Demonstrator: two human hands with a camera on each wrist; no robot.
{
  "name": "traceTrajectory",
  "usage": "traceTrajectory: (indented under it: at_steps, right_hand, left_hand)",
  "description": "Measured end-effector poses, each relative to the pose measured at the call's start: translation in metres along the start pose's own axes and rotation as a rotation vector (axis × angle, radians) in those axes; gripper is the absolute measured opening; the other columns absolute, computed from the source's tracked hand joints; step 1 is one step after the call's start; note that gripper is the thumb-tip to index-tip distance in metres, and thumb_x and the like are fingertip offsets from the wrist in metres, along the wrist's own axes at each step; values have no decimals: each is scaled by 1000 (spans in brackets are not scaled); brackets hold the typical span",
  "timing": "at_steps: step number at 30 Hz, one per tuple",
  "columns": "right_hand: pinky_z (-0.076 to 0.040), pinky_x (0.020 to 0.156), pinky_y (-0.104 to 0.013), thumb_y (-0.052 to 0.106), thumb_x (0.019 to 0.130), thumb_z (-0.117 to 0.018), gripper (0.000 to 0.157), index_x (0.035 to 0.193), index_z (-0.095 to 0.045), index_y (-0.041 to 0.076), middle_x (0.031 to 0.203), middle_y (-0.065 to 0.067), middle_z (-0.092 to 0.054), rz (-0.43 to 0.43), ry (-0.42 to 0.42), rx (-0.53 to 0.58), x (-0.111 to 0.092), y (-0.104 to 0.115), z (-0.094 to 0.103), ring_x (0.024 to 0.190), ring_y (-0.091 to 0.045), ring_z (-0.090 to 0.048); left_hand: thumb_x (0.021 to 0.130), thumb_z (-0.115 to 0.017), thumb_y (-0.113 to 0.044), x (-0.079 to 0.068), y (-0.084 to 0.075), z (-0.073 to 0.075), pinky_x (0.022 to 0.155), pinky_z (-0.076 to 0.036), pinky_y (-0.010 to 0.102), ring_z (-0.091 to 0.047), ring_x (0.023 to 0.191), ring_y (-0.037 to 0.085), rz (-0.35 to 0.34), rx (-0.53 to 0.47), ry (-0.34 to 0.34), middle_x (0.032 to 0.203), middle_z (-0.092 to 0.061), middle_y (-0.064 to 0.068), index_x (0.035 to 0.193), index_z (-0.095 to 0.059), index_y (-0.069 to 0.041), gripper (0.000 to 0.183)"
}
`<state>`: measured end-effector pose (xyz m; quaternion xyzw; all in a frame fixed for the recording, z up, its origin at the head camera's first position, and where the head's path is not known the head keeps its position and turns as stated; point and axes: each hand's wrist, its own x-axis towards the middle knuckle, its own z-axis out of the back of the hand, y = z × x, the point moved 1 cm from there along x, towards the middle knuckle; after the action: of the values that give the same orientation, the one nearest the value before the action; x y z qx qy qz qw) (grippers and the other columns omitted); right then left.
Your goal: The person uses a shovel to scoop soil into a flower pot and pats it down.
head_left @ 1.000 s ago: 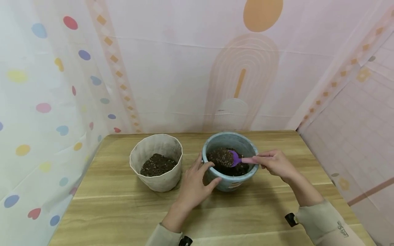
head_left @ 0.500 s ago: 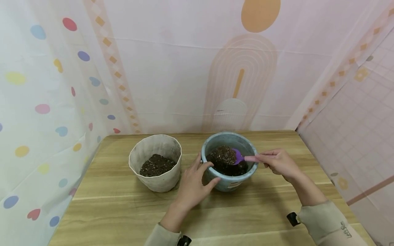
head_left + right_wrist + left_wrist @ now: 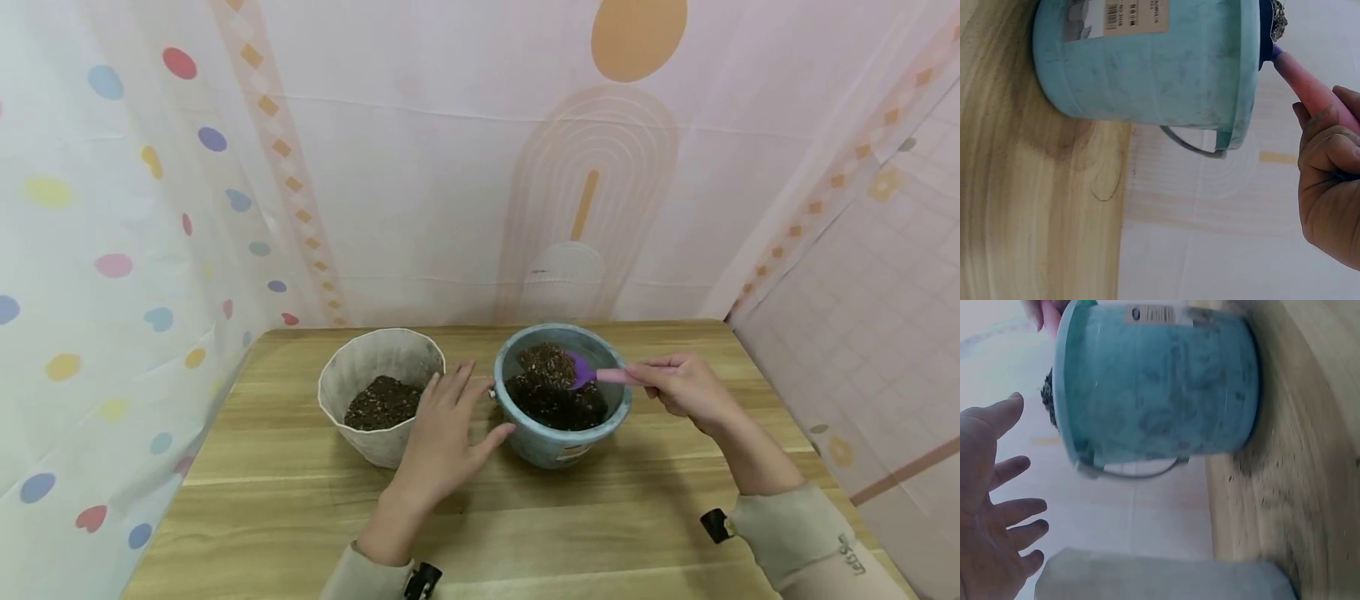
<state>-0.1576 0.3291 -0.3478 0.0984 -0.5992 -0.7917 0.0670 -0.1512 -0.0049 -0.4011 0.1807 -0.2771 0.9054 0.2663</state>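
My right hand (image 3: 686,390) grips the pink handle of a small garden trowel (image 3: 615,377). Its purple blade, heaped with dark soil (image 3: 546,365), is over the inside of a blue bucket (image 3: 555,454). More soil lies in the bucket. My left hand (image 3: 442,442) is open between the two containers, fingers spread, with its thumb near the bucket's rim. In the left wrist view the same hand (image 3: 997,519) shows a gap between it and the bucket (image 3: 1160,387). A whitish pot (image 3: 382,342) with soil in it stands on the left, partly hidden by that hand.
Both containers stand on a wood-grain table (image 3: 262,500). Behind it hangs a patterned cloth (image 3: 420,208), with more cloth at the sides. A wire handle (image 3: 1191,147) hangs along the bucket's side, and soil crumbs lie on the table in the left wrist view.
The left hand has let go of the bucket's rim and moved left toward the whitish pot. The trowel, loaded with soil, has risen from the soil in the bucket.
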Motion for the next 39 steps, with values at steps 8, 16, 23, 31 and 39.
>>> traceTrajectory:
  at_steps: [8, 16, 23, 31, 39]
  right_hand:
    - [-13, 40, -29, 26, 101, -65, 38, 80, -71, -5, 100, -2, -78, 17, -16, -81, 10, 14, -8, 46, -9, -12]
    - [-13, 36, -31, 32, 100, -66, 33, 101, -79, 2, 97, -4, -78, 69, 68, -79, 27, 34, -27, 42, -12, -11]
    - [-15, 38, -26, 32, 100, -66, 33, 103, -78, 1, 107, -5, -77, 76, 129, -65, 43, 43, -53, 42, -11, -14]
    - [-20, 39, -21, 26, 99, -67, 27, 104, -78, 2, 88, -4, -78, 15, 102, -53, 59, 48, -77, 41, -7, -21]
    - [-21, 40, -23, 28, 96, -70, 25, 99, -80, 5, 88, -9, -78, -4, 121, -85, 77, 56, -111, 41, -8, -18]
  left_hand:
    - [90, -73, -51, -13, 24, 21, 119, -19, 61, -36, 145, 39, 80, 76, -33, 154, -44, 19, 131, -62, -11, 59]
    - [90, -74, -46, -30, 46, 34, 116, -21, 64, -39, 143, 40, 133, 109, -72, 151, -47, 21, 129, -62, -10, 54]
    - [88, -75, -42, -47, 63, 48, 114, -19, 67, -41, 139, 45, 205, 139, -124, 149, -48, 25, 127, -62, -7, 55]
    - [89, -74, -46, -63, 71, 59, 114, -16, 69, -35, 141, 49, 288, 130, -142, 153, -41, 29, 117, -67, -6, 50]
    - [86, -79, -40, -74, 74, 55, 110, -23, 70, -33, 139, 55, 323, 81, -191, 156, -30, 36, 103, -66, -5, 41]
